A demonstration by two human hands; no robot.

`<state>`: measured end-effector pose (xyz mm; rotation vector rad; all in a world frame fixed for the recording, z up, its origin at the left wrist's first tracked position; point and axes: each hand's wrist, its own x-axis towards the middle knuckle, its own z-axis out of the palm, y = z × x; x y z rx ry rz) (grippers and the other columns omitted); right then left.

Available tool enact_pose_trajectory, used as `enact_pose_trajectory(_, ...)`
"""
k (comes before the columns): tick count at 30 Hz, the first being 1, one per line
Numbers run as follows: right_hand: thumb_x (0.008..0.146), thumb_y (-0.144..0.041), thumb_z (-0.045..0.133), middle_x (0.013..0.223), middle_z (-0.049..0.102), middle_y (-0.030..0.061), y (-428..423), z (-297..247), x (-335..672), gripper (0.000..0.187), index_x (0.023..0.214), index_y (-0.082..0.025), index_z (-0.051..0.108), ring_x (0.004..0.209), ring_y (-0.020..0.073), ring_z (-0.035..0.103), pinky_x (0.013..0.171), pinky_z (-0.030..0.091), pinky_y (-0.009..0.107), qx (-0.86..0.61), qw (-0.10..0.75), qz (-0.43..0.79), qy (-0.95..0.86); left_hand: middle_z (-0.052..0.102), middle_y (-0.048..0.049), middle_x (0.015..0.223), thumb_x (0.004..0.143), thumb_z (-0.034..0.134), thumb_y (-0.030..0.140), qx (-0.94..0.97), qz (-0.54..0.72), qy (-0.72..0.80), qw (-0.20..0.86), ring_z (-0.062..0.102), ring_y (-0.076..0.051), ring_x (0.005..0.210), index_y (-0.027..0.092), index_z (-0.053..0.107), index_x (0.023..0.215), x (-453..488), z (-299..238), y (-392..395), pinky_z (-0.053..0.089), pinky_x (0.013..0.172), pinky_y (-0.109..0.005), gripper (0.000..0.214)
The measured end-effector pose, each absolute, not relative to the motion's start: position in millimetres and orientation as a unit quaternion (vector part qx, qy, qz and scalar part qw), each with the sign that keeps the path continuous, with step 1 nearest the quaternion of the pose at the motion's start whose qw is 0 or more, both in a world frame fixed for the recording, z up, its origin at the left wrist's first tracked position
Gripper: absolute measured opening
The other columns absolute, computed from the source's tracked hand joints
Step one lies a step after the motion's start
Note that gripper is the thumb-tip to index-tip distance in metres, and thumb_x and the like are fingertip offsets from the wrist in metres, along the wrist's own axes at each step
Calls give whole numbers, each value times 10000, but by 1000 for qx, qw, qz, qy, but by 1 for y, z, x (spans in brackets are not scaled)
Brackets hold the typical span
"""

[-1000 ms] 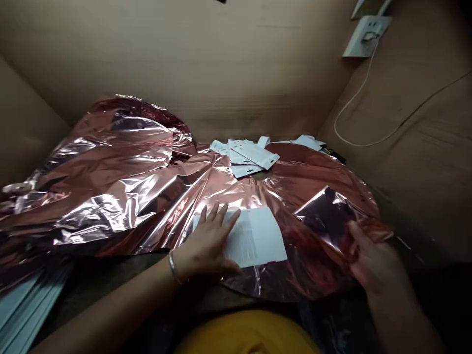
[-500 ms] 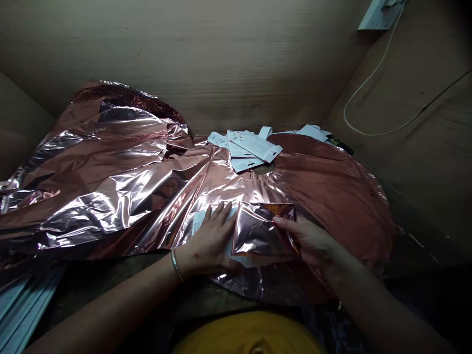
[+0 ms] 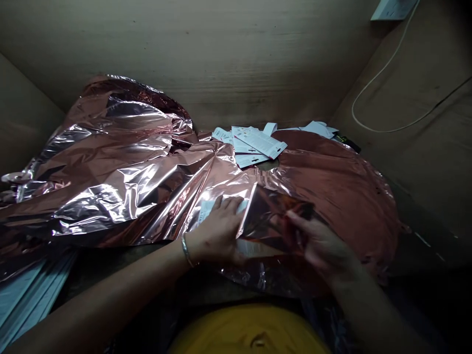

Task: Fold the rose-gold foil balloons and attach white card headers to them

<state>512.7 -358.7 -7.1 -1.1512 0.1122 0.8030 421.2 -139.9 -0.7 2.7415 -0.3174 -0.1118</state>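
Note:
My left hand [image 3: 220,231] lies with its fingers stretched flat over a pale printed card [image 3: 206,208], which rests on shiny rose-gold foil. In my right hand [image 3: 319,243], thumb on top, is a folded rose-gold foil balloon [image 3: 267,211], a small packet tilted up at its upper left edge. Its left edge comes close to my left hand; whether they touch I cannot tell. The right hand is slightly blurred. Beneath both hands spreads a large flat foil balloon [image 3: 354,196] with a hole in its middle.
More crumpled foil [image 3: 121,128] is heaped at the left. Several printed cards [image 3: 258,142] with hang slots lie by the back wall. A stack of pale cards [image 3: 33,290] sits at lower left. A white cable [image 3: 368,78] hangs along the right wall from a socket box [image 3: 393,10].
My right hand has moved slightly right, tilting the folded foil balloon so its face turned from bright to dark. The left hand stays flat on the card. The whole view has shifted a little.

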Motion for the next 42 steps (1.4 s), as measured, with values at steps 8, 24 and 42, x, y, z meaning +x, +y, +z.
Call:
enact_pose_trajectory(8,613,-348,850,827,713,16,-401,-7,528,428,963,-207,648,745,215,683,683,583,344,-604,738,295,64,265,-220,1429,545,711,739,977,-61,-95,182,243,-466,1318,184,212,1513,419,-4,-125,177,1075,-675,1222)
enact_pose_trajectory(24,680,-371,760,773,698,30,-380,-26,519,311,906,-170,689,728,211,645,650,514,303,-718,599,351,-52,266,-202,1460,521,728,736,968,-62,-141,196,231,-464,1328,206,230,1506,423,-12,-127,142,1103,-660,1225)
enact_pose_trajectory(42,819,-317,653,477,599,8,-354,-6,528,206,682,-167,615,368,103,484,349,360,185,-788,441,422,-81,278,-182,1437,501,755,720,962,-24,-134,238,258,-453,1296,240,210,1503,423,-14,-139,256,1069,-616,1237)
